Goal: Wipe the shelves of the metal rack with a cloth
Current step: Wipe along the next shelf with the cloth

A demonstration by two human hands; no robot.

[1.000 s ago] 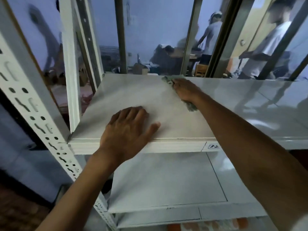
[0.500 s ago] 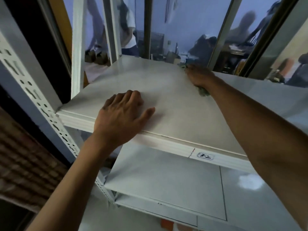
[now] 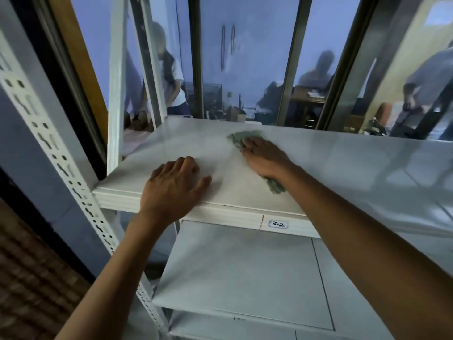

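A white metal rack fills the view; its upper shelf (image 3: 191,143) lies flat before me, with a lower shelf (image 3: 240,273) beneath it. My right hand (image 3: 266,157) presses a pale green cloth (image 3: 241,137) flat on the upper shelf near its middle, cloth ends showing beyond the fingers and under the wrist. My left hand (image 3: 174,186) rests palm down on the shelf's front edge, fingers spread, holding nothing.
A perforated white upright (image 3: 56,155) stands at the left, another post (image 3: 116,89) behind it. A label "3-2" (image 3: 277,224) sticks on the shelf's front lip. Glass panels with dark frames (image 3: 289,62) stand right behind the rack; people move beyond them.
My right hand has drawn the cloth back from the shelf's far edge toward the middle. The left hand stays on the front edge. My view has shifted.
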